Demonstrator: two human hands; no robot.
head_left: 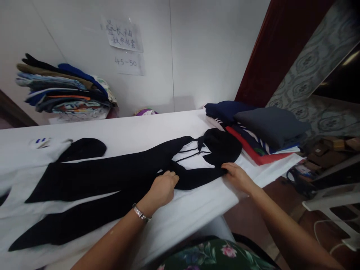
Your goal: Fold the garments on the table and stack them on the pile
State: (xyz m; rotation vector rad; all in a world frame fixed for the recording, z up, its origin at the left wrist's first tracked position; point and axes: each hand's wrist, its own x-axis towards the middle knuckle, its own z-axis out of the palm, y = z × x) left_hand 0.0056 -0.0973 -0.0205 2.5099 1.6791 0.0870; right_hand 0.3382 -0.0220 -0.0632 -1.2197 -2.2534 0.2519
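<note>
A black hoodie lies stretched out across the table, its hood to the right and its long parts reaching left. White fabric with dark drawstrings shows at the chest. My left hand, with a metal-banded watch at the wrist, is closed on the hoodie's near edge around the middle. Its fingertips are partly hidden. By the hood, my right hand pinches the near shoulder edge between thumb and fingers.
Folded clothes are stacked at the table's right end. A taller clothes pile stands back left. Several garments, one of them white, lie at the left. Handwritten paper signs hang on the wall. A white plastic stool stands right.
</note>
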